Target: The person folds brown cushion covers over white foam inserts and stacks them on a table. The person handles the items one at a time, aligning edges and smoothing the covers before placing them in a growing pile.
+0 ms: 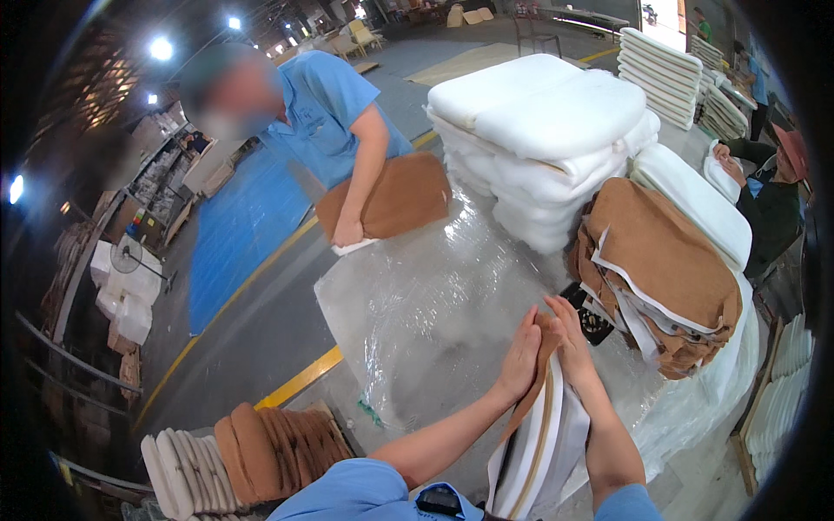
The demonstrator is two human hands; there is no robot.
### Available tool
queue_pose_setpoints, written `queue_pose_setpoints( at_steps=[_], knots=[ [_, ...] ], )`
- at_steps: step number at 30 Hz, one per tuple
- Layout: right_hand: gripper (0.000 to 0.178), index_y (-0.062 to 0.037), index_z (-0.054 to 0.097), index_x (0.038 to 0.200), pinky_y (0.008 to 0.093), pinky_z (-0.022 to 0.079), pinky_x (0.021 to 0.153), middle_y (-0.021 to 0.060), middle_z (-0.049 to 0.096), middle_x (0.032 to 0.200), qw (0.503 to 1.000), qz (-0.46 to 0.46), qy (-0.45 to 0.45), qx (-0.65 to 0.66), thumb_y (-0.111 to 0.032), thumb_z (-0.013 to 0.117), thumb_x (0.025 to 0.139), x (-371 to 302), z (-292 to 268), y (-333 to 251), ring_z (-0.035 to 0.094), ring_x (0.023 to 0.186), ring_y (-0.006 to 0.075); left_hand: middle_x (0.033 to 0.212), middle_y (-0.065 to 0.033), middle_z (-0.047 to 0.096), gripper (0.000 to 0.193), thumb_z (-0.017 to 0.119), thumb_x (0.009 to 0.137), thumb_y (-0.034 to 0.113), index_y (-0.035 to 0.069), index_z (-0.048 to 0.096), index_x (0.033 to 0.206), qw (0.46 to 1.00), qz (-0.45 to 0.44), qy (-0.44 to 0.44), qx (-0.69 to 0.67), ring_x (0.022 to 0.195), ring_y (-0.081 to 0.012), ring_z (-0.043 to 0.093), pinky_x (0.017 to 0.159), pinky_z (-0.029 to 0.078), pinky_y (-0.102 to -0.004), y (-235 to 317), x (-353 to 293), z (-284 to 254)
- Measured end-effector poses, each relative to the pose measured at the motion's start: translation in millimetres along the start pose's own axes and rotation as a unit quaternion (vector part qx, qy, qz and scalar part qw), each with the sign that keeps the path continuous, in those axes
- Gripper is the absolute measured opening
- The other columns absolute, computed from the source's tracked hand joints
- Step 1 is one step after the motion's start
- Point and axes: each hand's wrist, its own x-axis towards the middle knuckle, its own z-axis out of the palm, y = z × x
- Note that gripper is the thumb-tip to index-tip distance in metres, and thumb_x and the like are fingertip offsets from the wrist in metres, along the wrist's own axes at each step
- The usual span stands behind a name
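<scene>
Folded fabric [539, 425], bottom cut off

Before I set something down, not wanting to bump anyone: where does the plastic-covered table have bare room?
The table has a bare patch left of centre, between the co-worker's brown cushion, the white stack and the person's left hand. Its right side is crowded, with the brown fabric pile and a black item near the right hand.

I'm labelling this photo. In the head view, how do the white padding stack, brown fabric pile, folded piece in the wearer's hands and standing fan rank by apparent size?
1. White padding stack
2. Brown fabric pile
3. Folded piece, enlarged by nearness
4. Standing fan
</scene>
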Motion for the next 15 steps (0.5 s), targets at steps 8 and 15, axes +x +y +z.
queue_pose_setpoints(
  at_steps=[8, 15],
  knots=[
    [0.104, 0.0029, 0.028, 0.163, 0.0456, 0.031, 0.125, 0.0289, 0.039, 0.16, 0.999, 0.045, -0.007, -0.013, -0.034, 0.085, 0.084, -115.5, -20.6, -75.8, 0.036, 0.152, 0.0422, 0.159, -0.021, 0.049, 0.062, 0.056, 0.111, 0.023, -0.003, 0.033, 0.162, 0.967, -0.204, -0.153, 0.005, 0.146, -0.0272, 0.05, 0.121, 0.039, -0.0369, 44.4, -119.8, -32.2],
    [0.113, -0.0008, 0.019, 0.167, 0.0455, 0.03, 0.126, 0.0295, 0.035, 0.163, 0.993, 0.08, 0.019, -0.083, -0.032, 0.087, 0.082, -133.0, -18.9, -76.5, 0.034, 0.153, 0.0433, 0.157, -0.0267, 0.047, 0.065, 0.057, 0.107, 0.037, 0.004, 0.037, 0.16, 0.932, 0.344, 0.115, 0.014, 0.146, -0.0408, 0.047, 0.121, 0.042, -0.055, 313.5, -89.9, -97.8]
  ],
)
